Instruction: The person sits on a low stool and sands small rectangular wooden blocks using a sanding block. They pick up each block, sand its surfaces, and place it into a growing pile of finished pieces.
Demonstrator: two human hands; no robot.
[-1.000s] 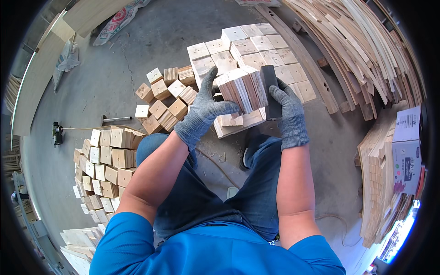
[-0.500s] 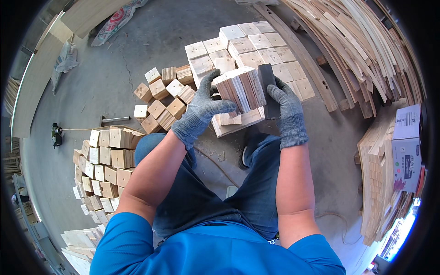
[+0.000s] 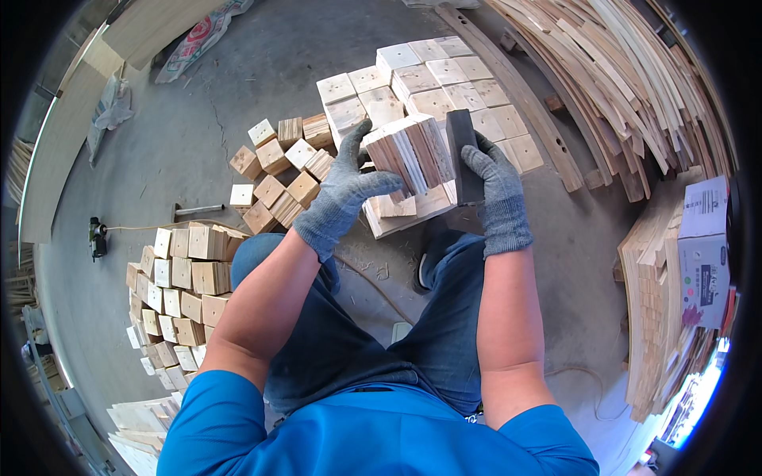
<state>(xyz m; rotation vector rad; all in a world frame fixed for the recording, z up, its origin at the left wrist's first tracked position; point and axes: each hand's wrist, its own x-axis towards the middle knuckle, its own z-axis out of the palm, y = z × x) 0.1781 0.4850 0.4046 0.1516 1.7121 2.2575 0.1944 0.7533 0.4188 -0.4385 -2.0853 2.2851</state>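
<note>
Concrete floor [image 3: 262, 103] carries everything here: long curved wooden slats [image 3: 635, 87] fanned out at the right, a tidy block of square-topped wooden blocks [image 3: 444, 87] straight ahead, a looser heap of blocks [image 3: 278, 170] beside it and a stacked group [image 3: 182, 293] at the left. Smaller, and in hand above the knees, is a bundle of thin wooden slats [image 3: 409, 155], held on edge just over a short piece of board [image 3: 405, 210].

As I judge it, the bundle is the weak point: the thin slats are only squeezed together, so a slackened grip or an uneven push from the side could let them fan out and drop onto the blocks below.

Both forearms reach forward from the lower edge, elbows bent. Left hand [image 3: 345, 198], in a grey knit glove, wraps over the bundle's near left side, fingers curled and clamped on it. Right hand [image 3: 496, 194], gloved alike, grips a dark rectangular block [image 3: 462, 147] upright, fingers closed around it, its face touching the bundle's right side.
</note>
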